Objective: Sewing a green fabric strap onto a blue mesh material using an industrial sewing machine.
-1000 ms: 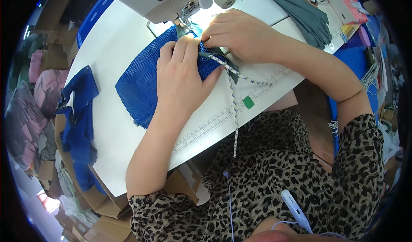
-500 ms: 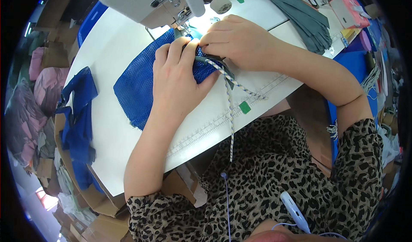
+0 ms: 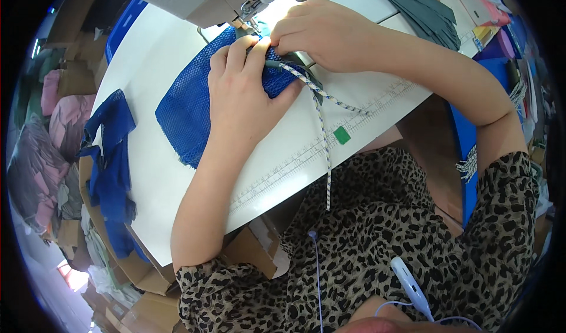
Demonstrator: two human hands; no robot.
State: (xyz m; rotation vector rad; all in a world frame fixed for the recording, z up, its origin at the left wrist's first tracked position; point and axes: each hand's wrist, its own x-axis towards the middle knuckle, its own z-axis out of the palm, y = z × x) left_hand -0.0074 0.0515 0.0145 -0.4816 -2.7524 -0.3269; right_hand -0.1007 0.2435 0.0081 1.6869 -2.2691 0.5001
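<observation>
Blue mesh fabric (image 3: 186, 97) lies on the white machine table, its upper edge under the sewing machine's needle area (image 3: 254, 27). My left hand (image 3: 239, 94) rests on the mesh, fingers apart and bent at the tips, thumb spread wide to the right. Beside the needle, my right hand (image 3: 324, 35) is closed, pinching the edge of the mesh; its fingertips are partly lost in the lamp's glare. A white cord with dark flecks (image 3: 328, 156) comes out of a dark strip at the mesh's right side, its two lengths trailing over the table toward me.
A printed ruler scale (image 3: 283, 171) runs along the table's (image 3: 153, 197) near edge, with a green patch (image 3: 342, 135) beside it. Blue cloth pieces (image 3: 112, 156) hang over the left edge. Dark green strips (image 3: 418, 14) and a pink box (image 3: 480, 2) lie at the far right.
The whole view has shifted slightly, so the machine sits higher in it. Both hands keep their places on the mesh near the needle. The cord's loose ends appear farther right.
</observation>
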